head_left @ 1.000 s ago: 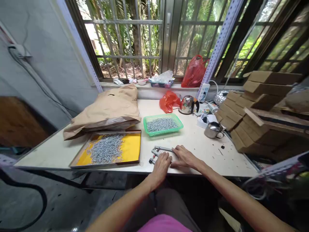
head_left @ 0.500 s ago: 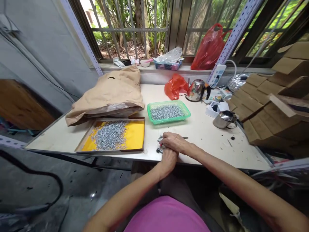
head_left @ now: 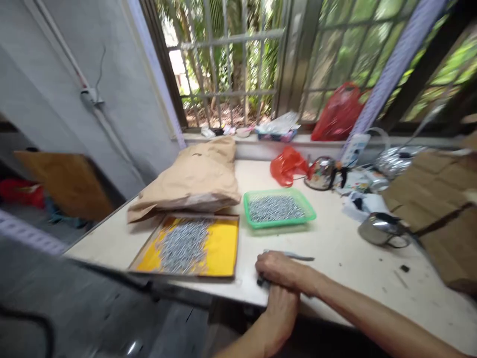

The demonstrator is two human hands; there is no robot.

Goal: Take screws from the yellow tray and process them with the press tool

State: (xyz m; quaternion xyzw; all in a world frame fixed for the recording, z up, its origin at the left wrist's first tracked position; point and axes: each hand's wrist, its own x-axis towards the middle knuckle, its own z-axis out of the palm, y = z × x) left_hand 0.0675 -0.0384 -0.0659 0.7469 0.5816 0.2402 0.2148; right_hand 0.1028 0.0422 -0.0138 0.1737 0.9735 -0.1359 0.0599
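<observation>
At the front edge of the table, my right hand [head_left: 279,268] lies over my left hand [head_left: 282,301], its fingers curled down and closed. What those fingers hold, if anything, is hidden. The left hand's fingers are covered by the right. A slim grey metal tool [head_left: 301,257] with a narrow end pokes out behind the right hand. Beside the fingertips, a small black part [head_left: 260,281] shows, too blurred to name. Left of the hands, a shallow tray [head_left: 223,248] with a yellow lining bears a heap of small silvery screw-like pieces [head_left: 184,246].
A green plastic basket [head_left: 278,223] of similar pieces stands behind the hands. Farther back are a big brown paper sack [head_left: 194,169], a red plastic bag [head_left: 286,166] and a kettle [head_left: 321,174]. To the right stand a metal pot [head_left: 378,228] and stacked cardboard [head_left: 432,199].
The head view has tilted up and shifted left, so the whole scene sits lower and farther right. The right hand still covers the left at the same spot by the table edge.
</observation>
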